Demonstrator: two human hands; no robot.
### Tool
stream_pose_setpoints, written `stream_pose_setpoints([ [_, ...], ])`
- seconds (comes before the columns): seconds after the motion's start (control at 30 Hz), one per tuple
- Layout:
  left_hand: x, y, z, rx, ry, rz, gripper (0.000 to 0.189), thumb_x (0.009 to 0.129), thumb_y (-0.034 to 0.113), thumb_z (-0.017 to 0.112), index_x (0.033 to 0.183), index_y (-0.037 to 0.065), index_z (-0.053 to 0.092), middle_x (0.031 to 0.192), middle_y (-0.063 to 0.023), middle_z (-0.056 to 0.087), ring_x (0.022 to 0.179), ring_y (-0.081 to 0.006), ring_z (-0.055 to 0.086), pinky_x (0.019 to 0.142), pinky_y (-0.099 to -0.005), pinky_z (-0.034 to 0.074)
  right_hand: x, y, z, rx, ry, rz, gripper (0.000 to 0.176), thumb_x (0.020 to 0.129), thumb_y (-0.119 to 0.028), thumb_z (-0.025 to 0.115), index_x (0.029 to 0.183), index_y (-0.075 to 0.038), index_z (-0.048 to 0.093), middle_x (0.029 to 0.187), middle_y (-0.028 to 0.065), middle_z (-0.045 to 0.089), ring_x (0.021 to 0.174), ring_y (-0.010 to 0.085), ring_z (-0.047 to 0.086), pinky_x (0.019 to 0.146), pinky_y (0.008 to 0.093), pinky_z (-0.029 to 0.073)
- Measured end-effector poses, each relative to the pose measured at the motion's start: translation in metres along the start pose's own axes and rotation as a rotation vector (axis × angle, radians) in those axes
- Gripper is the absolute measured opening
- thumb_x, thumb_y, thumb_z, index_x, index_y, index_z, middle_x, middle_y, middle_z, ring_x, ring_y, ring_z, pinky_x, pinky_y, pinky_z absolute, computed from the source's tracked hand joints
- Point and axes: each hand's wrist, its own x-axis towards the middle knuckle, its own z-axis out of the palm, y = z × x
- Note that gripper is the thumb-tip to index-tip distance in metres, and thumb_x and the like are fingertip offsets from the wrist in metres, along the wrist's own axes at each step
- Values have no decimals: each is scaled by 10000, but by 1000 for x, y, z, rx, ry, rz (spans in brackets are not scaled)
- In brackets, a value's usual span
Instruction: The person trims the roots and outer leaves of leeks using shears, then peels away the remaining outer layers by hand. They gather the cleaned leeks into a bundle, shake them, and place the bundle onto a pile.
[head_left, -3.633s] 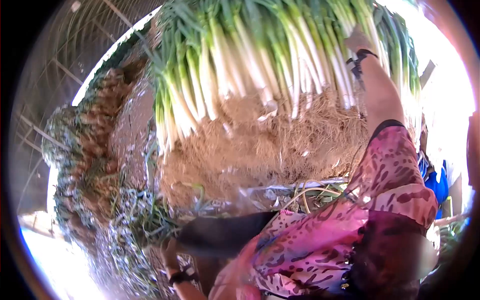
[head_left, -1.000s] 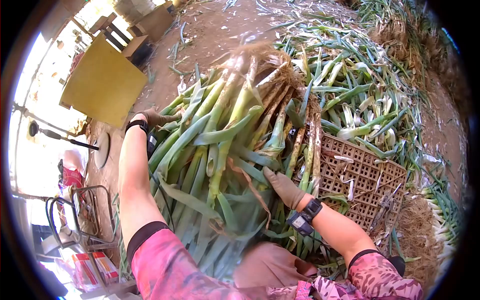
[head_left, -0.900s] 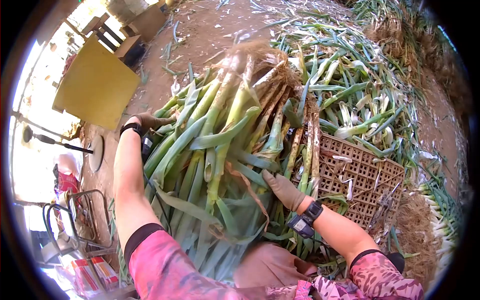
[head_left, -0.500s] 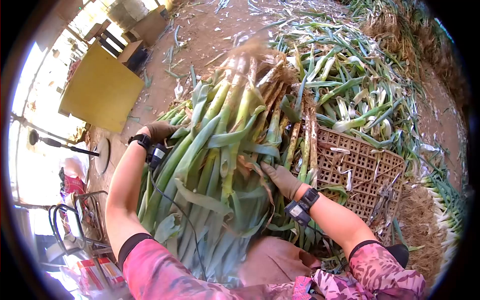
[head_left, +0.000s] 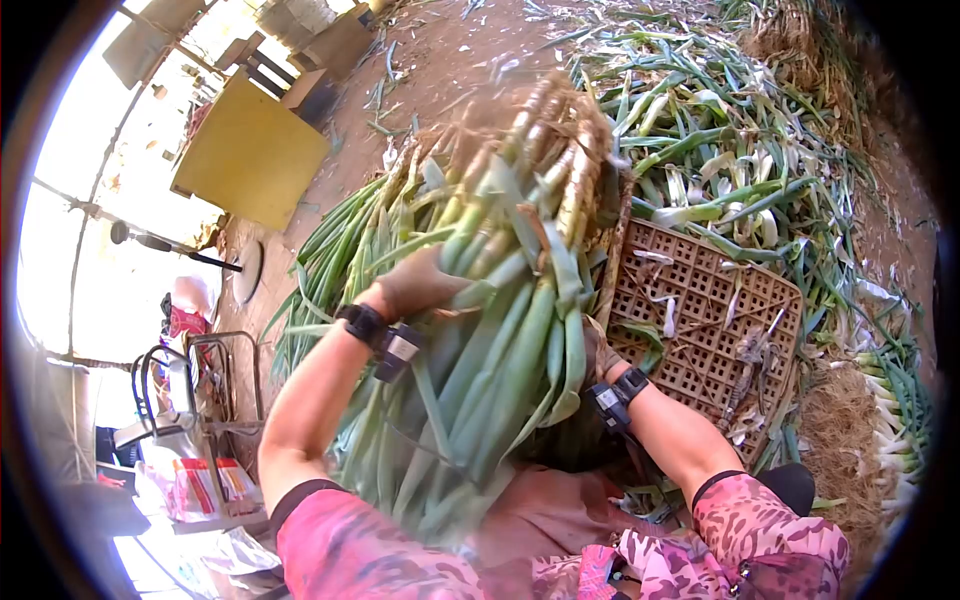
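Note:
A big bundle of leeks (head_left: 510,310) lies across my lap, its brown, rooty ends pointing away and its green leaves toward me. My left hand (head_left: 425,283), in a brownish glove, curls over the leaves on the left side of the bundle. On the right side, my right hand (head_left: 598,355), also gloved, grips the bundle low down, its fingers partly hidden by leaves. More leeks (head_left: 345,225) lie beyond my left hand, leaves fanned to the left. Motion blurs the root ends and the nearest leaves.
A brown plastic crate (head_left: 700,320) with scraps on it stands to the right. Behind it spreads a heap of leek trimmings (head_left: 700,150). Leeks with pale stems (head_left: 890,410) lie at far right. A yellow board (head_left: 250,155) and a metal-framed cart (head_left: 205,400) are on the left.
My left hand has moved from the bundle's left edge rightward onto its top. The leeks are gathered closer together and shifted right. My right hand has moved slightly, and the view has turned left.

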Motion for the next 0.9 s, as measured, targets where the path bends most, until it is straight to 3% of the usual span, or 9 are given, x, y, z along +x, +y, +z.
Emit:
stream_pose_setpoints([
  [0.2, -28, 63, 130, -395, -130, 93, 618, 845, 285, 779, 1350, 8, 554, 1204, -56, 670, 1031, -126, 609, 908, -295, 500, -133, -1, -19, 514, -121, 164, 327, 1058, -208, 413, 1300, -64, 580, 1289, 102, 623, 1193, 232, 600, 1014, 356, 506],
  [0.4, -40, 117, 207, 60, -37, -66, 515, 846, 352, 738, 1208, -2, 644, 1037, -120, 725, 913, -202, 681, 832, -337, 538, -245, 17, -58, 1603, 401, -113, 325, 1042, -197, 434, 1302, -67, 578, 1310, 120, 607, 1191, 242, 600, 994, 352, 510],
  [0.43, -44, 125, 215, 171, 19, -96, 507, 844, 371, 732, 1176, -4, 659, 998, -135, 733, 888, -227, 696, 818, -347, 543, -273, 10, -28, 2402, 48, -323, 365, 996, -221, 477, 1304, -48, 568, 1335, 147, 570, 1220, 280, 559, 1033, 398, 454],
  [0.47, -51, 146, 214, 310, 83, -131, 520, 834, 438, 717, 1102, -6, 680, 935, -175, 733, 860, -291, 714, 797, -372, 551, -301, 1, 6, 3143, -475, -248, 418, 950, -245, 519, 1305, -29, 558, 1359, 175, 534, 1248, 317, 518, 1071, 444, 397],
  [0.5, -35, 124, 216, 342, 120, -98, 596, 802, 496, 725, 1123, -4, 677, 974, -202, 730, 893, -311, 717, 807, -389, 552, -326, -8, 31, 3736, -1267, -259, 480, 904, -269, 562, 1307, -10, 548, 1383, 202, 498, 1276, 355, 478, 1109, 489, 341],
  [0.53, -42, 140, 215, 414, 120, -195, 606, 810, 494, 711, 1146, -9, 675, 1059, -223, 713, 986, -332, 698, 875, -405, 536, -355, -6, 28, 3539, -1367, 289, 596, 871, -296, 578, 1359, 36, 490, 1460, 236, 428, 1328, 429, 417, 1124, 577, 271],
  [0.67, -62, 176, 217, 674, 130, -317, 494, 851, 297, 596, 1257, 19, 644, 1266, -230, 651, 1195, -334, 631, 1019, -419, 487, -414, 20, -21, 3207, -1843, -289, 635, 922, -189, 520, 1498, 14, 350, 1572, 224, 308, 1386, 446, 358, 956, 605, 447],
  [0.8, -115, 209, 230, 799, 171, -318, 467, 850, 288, 621, 1243, 40, 668, 1295, -188, 649, 1201, -322, 635, 990, -409, 511, -443, -6, -10, 3249, -2301, -133, 606, 933, -113, 520, 1495, 11, 330, 1099, 215, 695, 947, 363, 697, 779, 461, 565],
  [0.9, -156, 230, 247, 914, 156, -344, 456, 860, 310, 634, 1227, 43, 678, 1293, -172, 655, 1193, -320, 641, 980, -407, 518, -464, -13, -20, 3438, -2325, 364, 449, 879, -103, 603, 1305, 35, 564, 949, 250, 702, 898, 383, 706, 759, 491, 549],
])
